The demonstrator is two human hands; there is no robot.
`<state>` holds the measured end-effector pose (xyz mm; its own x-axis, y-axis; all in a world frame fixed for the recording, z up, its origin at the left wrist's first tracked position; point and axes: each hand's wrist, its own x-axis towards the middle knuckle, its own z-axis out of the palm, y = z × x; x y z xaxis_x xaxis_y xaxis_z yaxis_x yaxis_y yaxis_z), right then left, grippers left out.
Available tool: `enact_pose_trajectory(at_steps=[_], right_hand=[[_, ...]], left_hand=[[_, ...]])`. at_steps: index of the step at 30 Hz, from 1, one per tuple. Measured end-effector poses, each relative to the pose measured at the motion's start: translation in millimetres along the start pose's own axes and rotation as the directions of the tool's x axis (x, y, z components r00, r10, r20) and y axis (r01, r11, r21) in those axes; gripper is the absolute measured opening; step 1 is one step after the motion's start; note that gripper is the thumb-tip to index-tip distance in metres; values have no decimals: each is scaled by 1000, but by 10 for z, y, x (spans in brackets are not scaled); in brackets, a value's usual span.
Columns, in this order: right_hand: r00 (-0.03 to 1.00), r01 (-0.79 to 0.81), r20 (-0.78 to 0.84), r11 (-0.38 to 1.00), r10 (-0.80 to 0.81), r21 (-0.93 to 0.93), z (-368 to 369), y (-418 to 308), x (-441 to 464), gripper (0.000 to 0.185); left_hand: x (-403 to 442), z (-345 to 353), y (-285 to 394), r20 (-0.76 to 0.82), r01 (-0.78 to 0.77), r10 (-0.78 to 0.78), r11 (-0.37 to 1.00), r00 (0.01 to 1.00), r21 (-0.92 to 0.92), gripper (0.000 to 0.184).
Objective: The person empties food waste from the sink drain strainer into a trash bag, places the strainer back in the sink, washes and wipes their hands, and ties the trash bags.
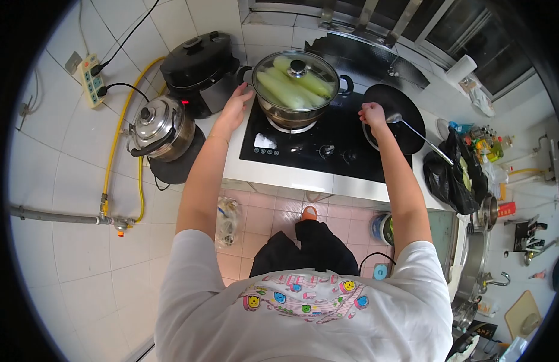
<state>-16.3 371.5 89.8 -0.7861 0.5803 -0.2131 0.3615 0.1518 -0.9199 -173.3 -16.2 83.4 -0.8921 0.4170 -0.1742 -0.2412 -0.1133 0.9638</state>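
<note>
A steel pot [291, 113] with a glass lid [279, 63] stands on the left burner of the black gas hob [291, 148]. Through the glass show several long, pale green pieces that look like corn in husks. My left hand [234, 107] is beside the pot's left handle, fingers stretched out and apart; no object shows in it. My right hand [372, 114] is over the left side of a black wok [406, 105], its fingers curled closed; whatever they may hold is hidden. A long-handled metal ladle [421, 131] rests in the wok, its handle reaching past the rim.
A black electric pressure cooker [198, 69] and a lidded steel pot [165, 130] are on the left. A power strip [89, 81] and a yellow gas hose [113, 142] run along the wall. On the right lie a black plastic bag [448, 172] and bottles [487, 145].
</note>
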Motion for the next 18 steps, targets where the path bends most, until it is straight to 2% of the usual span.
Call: enact_pose_trajectory(at_steps=[3, 10, 14, 18], right_hand=[[996, -63, 75, 995, 58, 76, -1, 162, -158, 15], [985, -105, 139, 994, 102, 11, 165, 308, -454, 17], [992, 14, 127, 999, -19, 39, 236, 209, -396, 17], [987, 157, 16, 987, -157, 22, 310, 109, -250, 18]], left_hand=[[-81, 43, -68, -40, -21, 21, 1000, 999, 0, 69], [-359, 38, -13, -17, 32, -32, 999, 999, 26, 61], [-412, -15, 51, -45, 8, -7, 1000, 999, 19, 63], [-407, -28, 39, -61, -25, 29, 998, 998, 54, 68]])
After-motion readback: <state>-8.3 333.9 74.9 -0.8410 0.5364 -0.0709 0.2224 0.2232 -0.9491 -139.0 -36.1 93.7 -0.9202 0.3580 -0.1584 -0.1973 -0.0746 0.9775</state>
